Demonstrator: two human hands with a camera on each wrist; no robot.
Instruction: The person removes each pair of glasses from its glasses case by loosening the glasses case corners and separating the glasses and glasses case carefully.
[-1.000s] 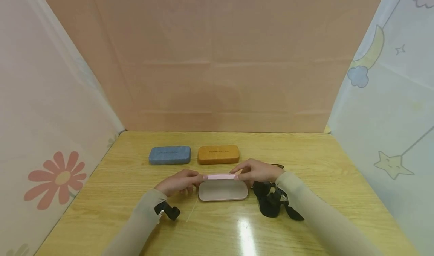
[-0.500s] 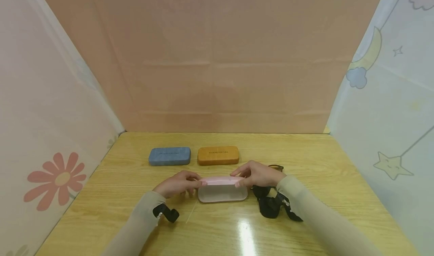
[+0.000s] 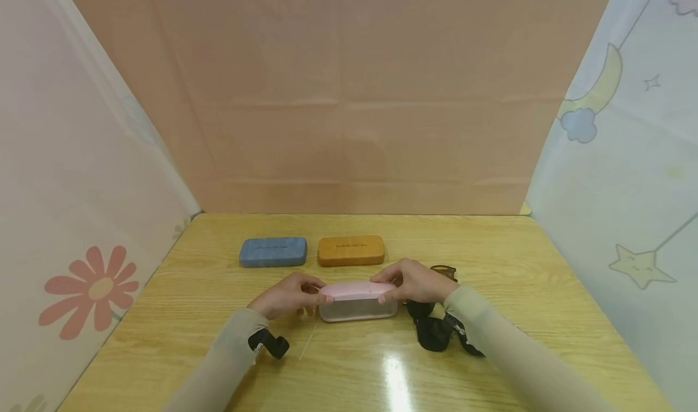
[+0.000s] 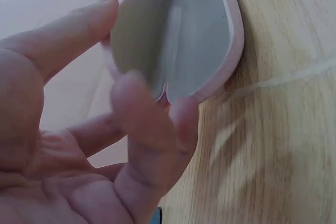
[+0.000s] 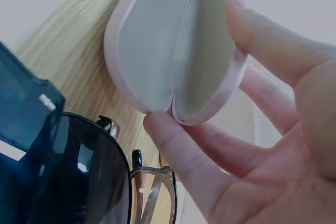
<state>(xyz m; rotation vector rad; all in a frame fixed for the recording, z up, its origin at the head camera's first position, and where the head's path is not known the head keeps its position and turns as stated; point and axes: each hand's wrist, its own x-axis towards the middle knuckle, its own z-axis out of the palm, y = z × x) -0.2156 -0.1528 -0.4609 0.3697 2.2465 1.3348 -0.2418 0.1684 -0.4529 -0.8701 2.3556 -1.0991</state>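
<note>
A pink glasses case (image 3: 357,291) with a grey lining lies on the table, its lid partly raised over the base. My left hand (image 3: 289,294) holds the lid's left end, thumb on the front rim. At the right end, my right hand (image 3: 417,282) grips the lid in much the same way. In the left wrist view, the case's lining (image 4: 202,40) shows between the two halves, and the fingertips are by the hinge end. From the right wrist, the inside of the case (image 5: 149,45) looks bare; the thumb presses the lid's rim and a fingertip touches the hinge end.
Behind the pink case lie a blue glasses case (image 3: 272,251) and an orange glasses case (image 3: 351,250). Dark sunglasses (image 3: 432,334) lie beside and under the right wrist, with brown-framed glasses (image 3: 444,271) behind them. Cloth walls close off the back and sides.
The lid of the pink case has tilted forward and down, from nearly upright to partly over the base. Both hands have kept hold of it.
</note>
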